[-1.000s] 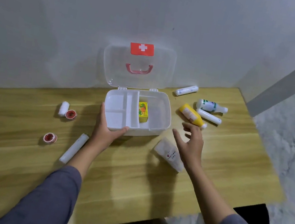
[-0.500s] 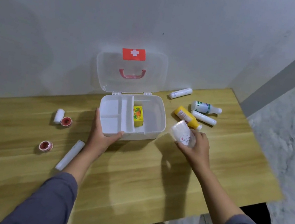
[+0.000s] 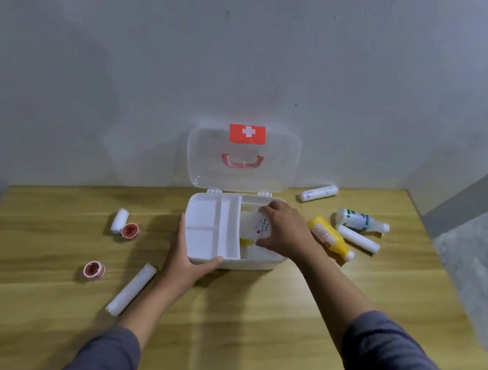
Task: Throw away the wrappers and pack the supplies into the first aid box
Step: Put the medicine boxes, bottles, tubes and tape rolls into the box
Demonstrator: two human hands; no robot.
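Observation:
The white first aid box [image 3: 250,262] stands open at the back of the wooden table, its clear lid [image 3: 242,158] with a red cross leaning on the wall. My left hand [image 3: 189,265] grips the box's front left corner. My right hand [image 3: 285,231] holds a clear white packet [image 3: 253,227] with red print over the box's right compartment. A bit of the small yellow box [image 3: 246,242] shows beneath the packet. The divider tray [image 3: 212,228] on the left side holds nothing.
Right of the box lie a yellow bottle [image 3: 329,237], a white-green bottle [image 3: 360,221] and two white rolls [image 3: 318,193] [image 3: 357,238]. On the left are a short bandage roll [image 3: 119,220], two red-cored tape rolls [image 3: 129,230] [image 3: 94,270] and a long white roll [image 3: 131,289].
My right hand picked the white packet up from the table in front of the box and carried it left over the right compartment. My left hand stayed on the box.

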